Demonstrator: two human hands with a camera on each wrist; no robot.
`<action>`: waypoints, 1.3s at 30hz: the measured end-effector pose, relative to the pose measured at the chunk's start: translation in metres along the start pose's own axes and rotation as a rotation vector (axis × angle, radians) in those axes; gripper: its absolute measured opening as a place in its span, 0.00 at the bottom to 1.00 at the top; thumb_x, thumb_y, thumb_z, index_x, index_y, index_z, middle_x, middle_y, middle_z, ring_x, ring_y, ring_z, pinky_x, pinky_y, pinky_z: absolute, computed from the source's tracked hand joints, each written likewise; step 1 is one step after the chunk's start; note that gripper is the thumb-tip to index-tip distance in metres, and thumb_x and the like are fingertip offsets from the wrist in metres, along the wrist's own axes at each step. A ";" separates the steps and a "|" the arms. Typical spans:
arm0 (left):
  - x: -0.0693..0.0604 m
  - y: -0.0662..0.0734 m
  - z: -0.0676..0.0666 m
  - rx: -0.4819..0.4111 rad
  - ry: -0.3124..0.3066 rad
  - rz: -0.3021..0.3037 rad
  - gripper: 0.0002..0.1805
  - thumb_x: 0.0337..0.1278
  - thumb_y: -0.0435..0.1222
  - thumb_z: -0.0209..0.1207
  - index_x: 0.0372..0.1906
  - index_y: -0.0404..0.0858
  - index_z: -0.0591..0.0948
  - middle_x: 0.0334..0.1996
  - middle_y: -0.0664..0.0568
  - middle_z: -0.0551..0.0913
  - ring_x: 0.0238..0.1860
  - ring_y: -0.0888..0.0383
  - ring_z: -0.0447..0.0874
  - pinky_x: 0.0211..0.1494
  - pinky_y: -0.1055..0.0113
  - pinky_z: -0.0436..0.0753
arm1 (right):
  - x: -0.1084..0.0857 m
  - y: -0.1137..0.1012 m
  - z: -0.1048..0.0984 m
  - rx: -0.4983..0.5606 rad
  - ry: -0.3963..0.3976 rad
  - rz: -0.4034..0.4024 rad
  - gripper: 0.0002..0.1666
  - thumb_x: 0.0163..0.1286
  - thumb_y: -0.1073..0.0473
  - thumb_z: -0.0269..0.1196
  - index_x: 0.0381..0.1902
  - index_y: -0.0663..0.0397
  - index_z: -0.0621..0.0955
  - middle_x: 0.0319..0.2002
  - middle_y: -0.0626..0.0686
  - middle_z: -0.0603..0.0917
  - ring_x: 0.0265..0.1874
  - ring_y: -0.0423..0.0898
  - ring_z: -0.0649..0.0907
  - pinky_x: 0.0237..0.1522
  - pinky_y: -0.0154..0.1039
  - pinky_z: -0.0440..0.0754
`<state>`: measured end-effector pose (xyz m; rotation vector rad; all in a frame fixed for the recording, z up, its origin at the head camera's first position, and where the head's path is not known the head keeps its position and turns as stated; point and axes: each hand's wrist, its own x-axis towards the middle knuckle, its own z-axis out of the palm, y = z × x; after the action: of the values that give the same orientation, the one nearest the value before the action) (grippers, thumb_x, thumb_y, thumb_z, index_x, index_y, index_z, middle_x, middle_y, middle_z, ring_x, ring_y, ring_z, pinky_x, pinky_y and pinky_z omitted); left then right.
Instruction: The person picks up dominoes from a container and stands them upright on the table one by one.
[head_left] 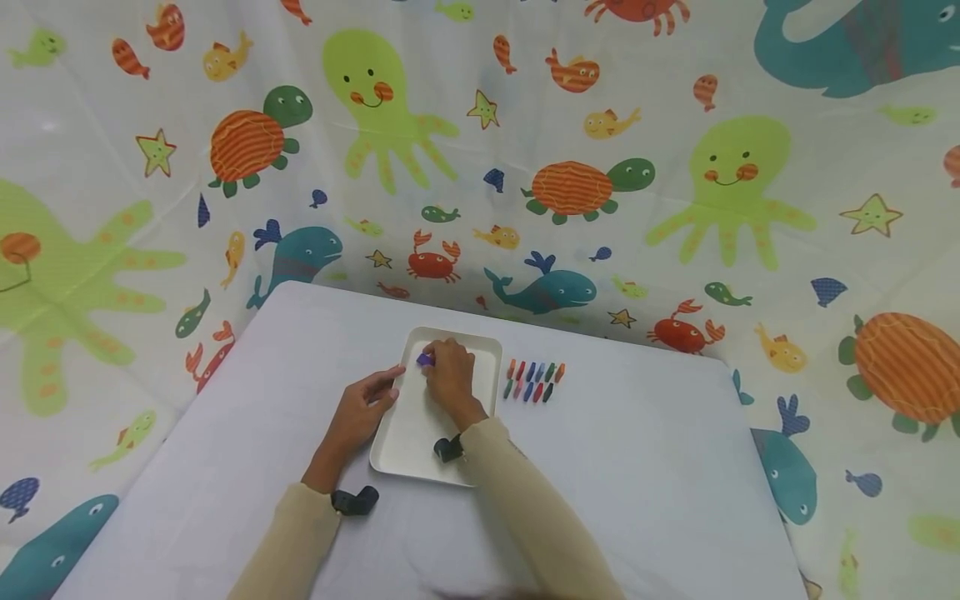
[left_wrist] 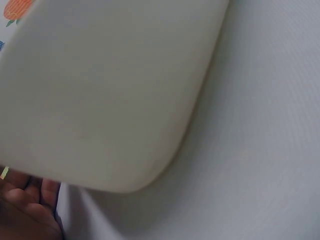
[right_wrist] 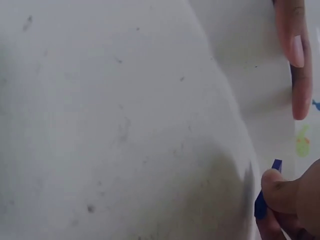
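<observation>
A stubby purple-blue crayon is pinched between the thumb and fingers of my right hand. That hand is over the upper left part of a shallow white tray. In the right wrist view the crayon is near the tray's edge, part of it covered by the thumb. My left hand is beside the tray's left rim, with its fingertips at the edge and the fingers loosely extended. Only part of this hand shows low in the left wrist view, next to the tray wall.
Right of the tray, several short crayons in mixed colours lie in two neat rows. A white cloth covers the table. Behind it hangs a curtain printed with sea animals.
</observation>
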<state>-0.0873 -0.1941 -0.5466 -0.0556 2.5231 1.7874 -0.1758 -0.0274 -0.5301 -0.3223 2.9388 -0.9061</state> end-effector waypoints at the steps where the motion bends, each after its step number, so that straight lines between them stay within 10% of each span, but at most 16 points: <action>1: 0.000 0.000 0.000 0.001 0.001 -0.001 0.24 0.78 0.34 0.59 0.74 0.41 0.77 0.76 0.45 0.76 0.73 0.42 0.79 0.74 0.49 0.79 | 0.000 0.000 -0.001 0.006 0.002 -0.003 0.14 0.74 0.59 0.70 0.55 0.49 0.87 0.47 0.51 0.86 0.47 0.47 0.82 0.55 0.44 0.78; 11: 0.001 -0.003 0.000 0.037 0.008 0.041 0.24 0.79 0.36 0.58 0.75 0.39 0.76 0.76 0.42 0.75 0.74 0.40 0.78 0.73 0.51 0.81 | -0.005 0.000 -0.013 0.099 0.040 0.016 0.13 0.77 0.57 0.66 0.57 0.48 0.84 0.52 0.50 0.85 0.52 0.48 0.82 0.60 0.45 0.77; 20: 0.001 -0.003 -0.001 0.006 -0.005 0.036 0.24 0.79 0.37 0.59 0.74 0.40 0.76 0.76 0.45 0.76 0.73 0.43 0.80 0.67 0.78 0.81 | -0.006 0.005 -0.029 0.202 0.065 0.041 0.14 0.77 0.59 0.66 0.57 0.50 0.81 0.51 0.51 0.85 0.52 0.49 0.83 0.57 0.46 0.76; 28: 0.002 -0.002 -0.001 0.022 -0.001 0.018 0.24 0.79 0.36 0.58 0.75 0.41 0.76 0.77 0.44 0.75 0.73 0.42 0.79 0.73 0.49 0.80 | -0.012 0.007 -0.044 0.247 0.108 0.031 0.14 0.77 0.61 0.66 0.58 0.50 0.79 0.52 0.51 0.85 0.53 0.48 0.84 0.61 0.48 0.77; 39: 0.001 0.000 0.000 0.020 -0.004 0.006 0.25 0.79 0.36 0.58 0.75 0.41 0.76 0.77 0.45 0.74 0.74 0.42 0.78 0.74 0.47 0.79 | -0.022 0.019 -0.062 0.335 0.190 0.019 0.14 0.79 0.61 0.63 0.59 0.47 0.78 0.54 0.49 0.84 0.55 0.47 0.83 0.67 0.51 0.76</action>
<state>-0.0885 -0.1943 -0.5472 -0.0436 2.5407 1.7621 -0.1648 0.0267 -0.4897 -0.1987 2.8705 -1.4725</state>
